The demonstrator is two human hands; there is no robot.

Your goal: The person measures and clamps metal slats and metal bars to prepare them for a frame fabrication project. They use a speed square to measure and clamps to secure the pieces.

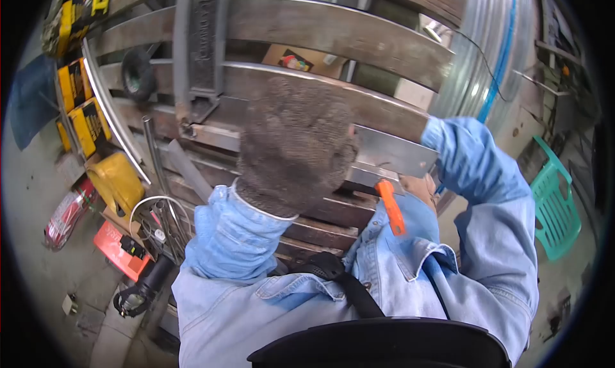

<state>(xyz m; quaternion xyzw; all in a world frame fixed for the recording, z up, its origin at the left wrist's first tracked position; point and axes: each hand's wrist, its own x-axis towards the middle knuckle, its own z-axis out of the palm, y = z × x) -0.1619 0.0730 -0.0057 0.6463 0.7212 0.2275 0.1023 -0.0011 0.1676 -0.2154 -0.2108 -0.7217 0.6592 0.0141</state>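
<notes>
My left hand (291, 140), in a worn brown knit glove, is raised over the slatted metal bench (333, 25), close to the camera. Its fingers curl down out of sight, and I cannot tell what they grip. On my right side, my right hand (421, 190) is partly hidden below its denim cuff, fingers bent, close to the front of my shirt. An orange tool handle (391, 209) sticks out beside those fingers. Behind it, a flat grey steel plate (394, 151) lies across the slats.
An upright steel piece with raised lettering (204, 44) stands at the bench's back left. To the left are yellow-and-black tool boxes (90, 128), a yellow jug (120, 182) and metal tubes (154, 150). Corrugated metal sheet (477, 48) and a green plastic chair (556, 201) are on the right.
</notes>
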